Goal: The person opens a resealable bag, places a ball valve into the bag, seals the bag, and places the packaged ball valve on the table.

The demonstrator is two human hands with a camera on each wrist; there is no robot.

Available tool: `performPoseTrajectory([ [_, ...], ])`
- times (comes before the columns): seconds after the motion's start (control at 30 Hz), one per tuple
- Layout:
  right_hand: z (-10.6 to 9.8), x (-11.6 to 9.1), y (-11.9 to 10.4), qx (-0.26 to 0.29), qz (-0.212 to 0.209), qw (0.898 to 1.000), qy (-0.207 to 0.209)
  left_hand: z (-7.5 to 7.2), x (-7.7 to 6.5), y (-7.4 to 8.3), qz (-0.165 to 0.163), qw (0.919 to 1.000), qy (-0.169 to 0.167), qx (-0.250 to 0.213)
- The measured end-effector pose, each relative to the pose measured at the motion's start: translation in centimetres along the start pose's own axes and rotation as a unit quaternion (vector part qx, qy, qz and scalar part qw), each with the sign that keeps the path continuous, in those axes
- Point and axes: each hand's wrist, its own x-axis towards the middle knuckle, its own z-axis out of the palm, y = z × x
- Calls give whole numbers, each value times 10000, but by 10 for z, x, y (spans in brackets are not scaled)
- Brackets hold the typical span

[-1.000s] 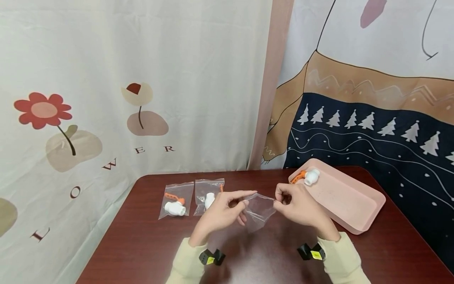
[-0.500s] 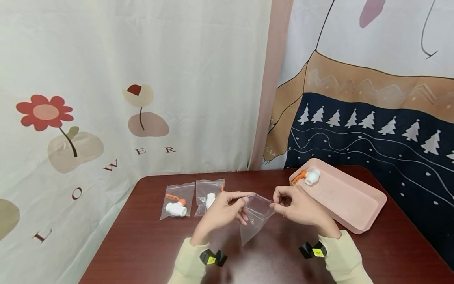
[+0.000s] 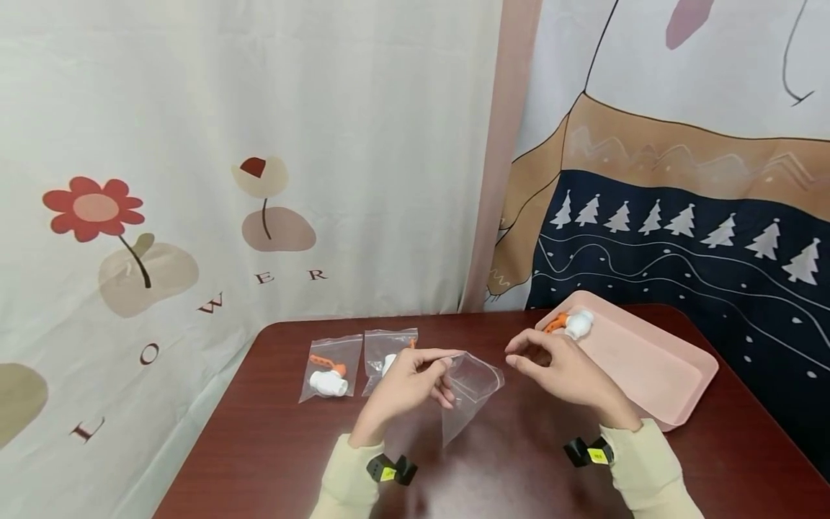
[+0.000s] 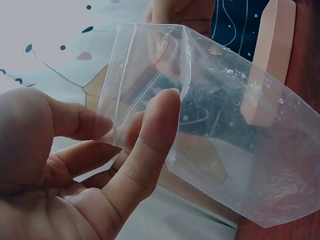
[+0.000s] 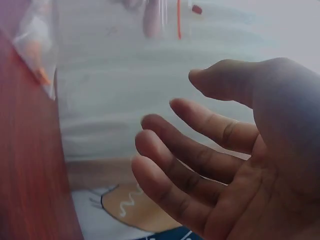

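Observation:
A clear zip-lock bag (image 3: 470,393) hangs from my left hand (image 3: 411,386), which pinches it near the zip edge between thumb and fingers. In the left wrist view the bag (image 4: 225,125) looks empty, and its mouth gapes a little. My right hand (image 3: 558,364) is just right of the bag, apart from it, with loosely bent fingers and nothing between them. Inside the pink tray (image 3: 655,360) lies a white valve with an orange handle (image 3: 578,324). Two similar bagged valves rest on the table: one bag (image 3: 331,371) at left, the other (image 3: 376,353) partly behind my left hand.
The dark red wooden table (image 3: 259,447) ends at a pale curtain (image 3: 376,180) behind it. A dark blue patterned cloth (image 3: 648,245) hangs behind the tray at the right.
My right hand has let go of the bag's edge and drawn away to the right, its fingers loosening. The bag's mouth has spread wider, while my left hand keeps its pinch.

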Motion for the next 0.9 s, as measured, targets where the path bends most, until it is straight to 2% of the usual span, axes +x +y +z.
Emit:
performPoseTrajectory([
  [0.23, -15, 7, 19, -357, 119, 9991, 178, -1, -1, 0, 34, 10000, -52, -37],
  [0.47, -35, 16, 35, -1074, 10, 9941, 152, -2, -1, -1, 124, 9999, -46, 20],
  [0.6, -46, 20, 46, -1419, -87, 9898, 61, -2, -1, -1, 111, 9999, -54, 4],
  [0.8, -61, 29, 67, -1671, 139, 9856, -215, -2, 0, -1, 77, 9999, -64, -8],
  [0.9, -67, 34, 79, -1786, 103, 9833, -345, -2, 0, -1, 69, 9999, -77, 2],
])
